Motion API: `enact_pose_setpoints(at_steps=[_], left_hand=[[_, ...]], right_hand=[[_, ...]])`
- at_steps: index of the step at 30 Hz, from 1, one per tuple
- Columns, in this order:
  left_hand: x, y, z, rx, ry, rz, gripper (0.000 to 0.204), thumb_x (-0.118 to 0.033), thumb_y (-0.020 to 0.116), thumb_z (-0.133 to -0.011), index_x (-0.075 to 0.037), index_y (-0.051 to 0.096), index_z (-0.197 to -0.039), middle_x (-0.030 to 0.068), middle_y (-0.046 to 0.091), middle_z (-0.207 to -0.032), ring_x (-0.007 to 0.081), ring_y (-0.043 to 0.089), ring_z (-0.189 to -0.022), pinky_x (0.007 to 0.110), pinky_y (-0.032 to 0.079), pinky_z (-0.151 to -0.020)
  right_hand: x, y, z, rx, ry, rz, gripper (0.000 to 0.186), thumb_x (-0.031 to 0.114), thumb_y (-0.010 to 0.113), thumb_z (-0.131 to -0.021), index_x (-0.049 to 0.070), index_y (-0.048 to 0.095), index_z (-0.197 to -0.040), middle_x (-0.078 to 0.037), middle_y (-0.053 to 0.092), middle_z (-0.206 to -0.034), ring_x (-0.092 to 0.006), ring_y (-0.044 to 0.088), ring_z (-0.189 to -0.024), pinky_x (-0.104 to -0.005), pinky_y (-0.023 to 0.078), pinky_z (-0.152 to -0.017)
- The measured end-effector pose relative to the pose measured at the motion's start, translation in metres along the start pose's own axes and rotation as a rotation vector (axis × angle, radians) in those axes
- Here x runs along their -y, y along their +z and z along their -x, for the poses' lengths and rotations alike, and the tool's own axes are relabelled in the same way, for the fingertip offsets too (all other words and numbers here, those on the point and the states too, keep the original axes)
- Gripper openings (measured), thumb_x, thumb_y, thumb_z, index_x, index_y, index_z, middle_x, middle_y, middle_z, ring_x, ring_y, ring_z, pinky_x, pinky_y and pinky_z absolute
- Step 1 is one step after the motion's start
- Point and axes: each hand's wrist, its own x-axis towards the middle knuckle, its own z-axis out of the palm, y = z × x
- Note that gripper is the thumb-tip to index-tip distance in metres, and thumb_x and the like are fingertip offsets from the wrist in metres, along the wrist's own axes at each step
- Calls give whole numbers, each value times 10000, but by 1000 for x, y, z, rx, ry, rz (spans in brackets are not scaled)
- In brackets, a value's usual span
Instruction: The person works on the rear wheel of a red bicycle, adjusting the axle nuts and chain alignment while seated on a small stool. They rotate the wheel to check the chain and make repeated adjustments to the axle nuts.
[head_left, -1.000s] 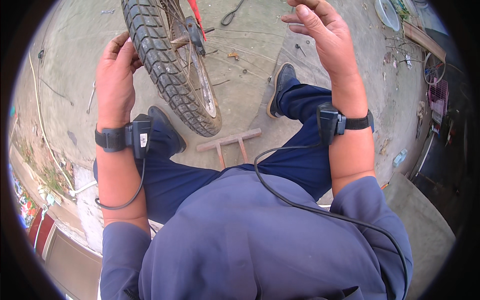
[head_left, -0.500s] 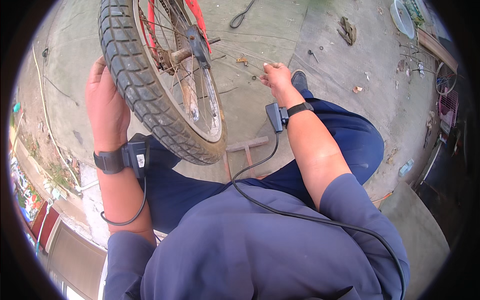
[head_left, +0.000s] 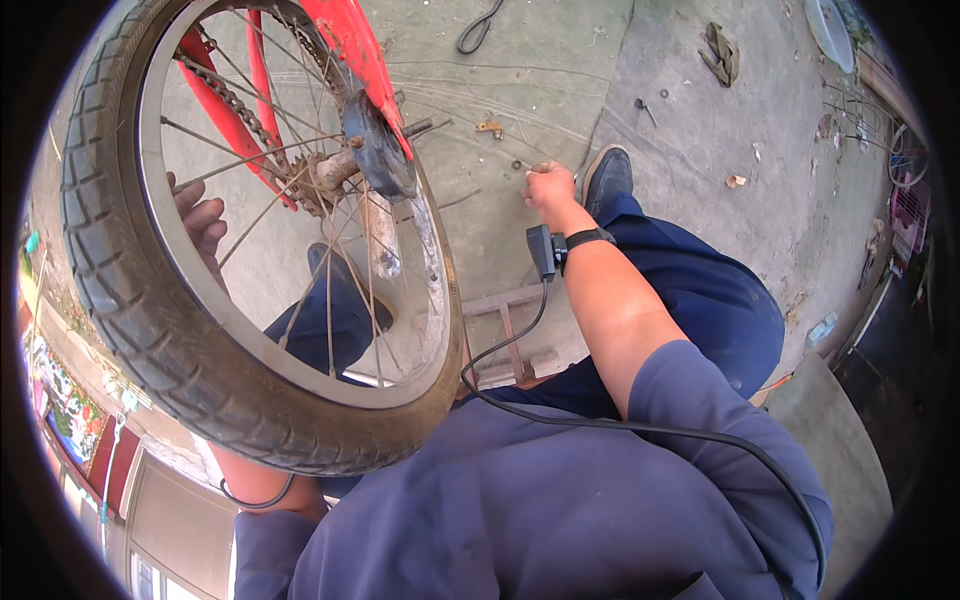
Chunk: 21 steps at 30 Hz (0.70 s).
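Observation:
A bicycle wheel (head_left: 290,470) with a worn black tyre fills the left side, close to me. Red frame tubes (head_left: 352,50) meet at its axle, with a rusty chain (head_left: 235,95) and sprocket beside the hub. My left hand (head_left: 203,222) is behind the wheel, seen between the spokes. Its fingers are loosely bent and apart, and the tyre hides the wrist; whether it touches the rim, I cannot tell. Over the floor, right of the wheel, my right hand (head_left: 550,187) is closed with fingertips pressed together. Anything in them is too small to make out.
On the floor lie a yellowish metal piece (head_left: 489,129), a small dark ring (head_left: 517,165), a bolt (head_left: 647,111) and a crumpled rag (head_left: 720,55). A dark cable loop (head_left: 480,30) is at the far side. A metal stand (head_left: 507,320) sits between my legs.
The wheel appears nearer and larger, further left and lower. My left hand has gone from the tyre's outer side to behind the spokes. The right hand's fingers have drawn in.

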Motion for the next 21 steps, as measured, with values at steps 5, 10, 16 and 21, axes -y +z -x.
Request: enact_pose_setpoints(at_steps=[5, 10, 16, 21], left_hand=[[5, 5, -7, 41, 49, -19, 418, -285, 594, -1020, -19, 508, -1330, 105, 628, -1167, 175, 664, -993, 258, 525, -845], [0, 14, -14, -76, -81, -110, 486, -321, 616, -1002, -15, 478, -1355, 103, 617, -1170, 156, 637, -995, 269, 489, -845], [4, 16, -21, -69, -44, -100, 541, -324, 596, -1007, 25, 428, -1384, 120, 624, -1161, 156, 655, -957, 272, 506, -835], [5, 15, -23, -79, -7, -86, 478, -292, 569, -1018, 33, 464, -1353, 131, 633, -1121, 170, 662, -936, 264, 525, -802]], right_hand=[[-19, 16, -28, -49, -48, 230, 306, 209, 731, -849, 91, 687, -1129, -125, 748, -1013, -275, 718, -937, -371, 544, -846], [3, 21, -13, -61, -145, 387, 377, 218, 729, -849, 90, 670, -1199, -143, 724, -1146, -302, 675, -1107, -385, 520, -938], [47, 10, -1, -11, -205, 818, 408, 247, 727, -868, 43, 629, -1208, -175, 694, -1199, -339, 652, -1140, -420, 527, -953], [58, 21, 1, -9, -212, 982, 451, 272, 728, -875, 51, 594, -1245, -184, 678, -1220, -356, 641, -1155, -439, 532, -957]])
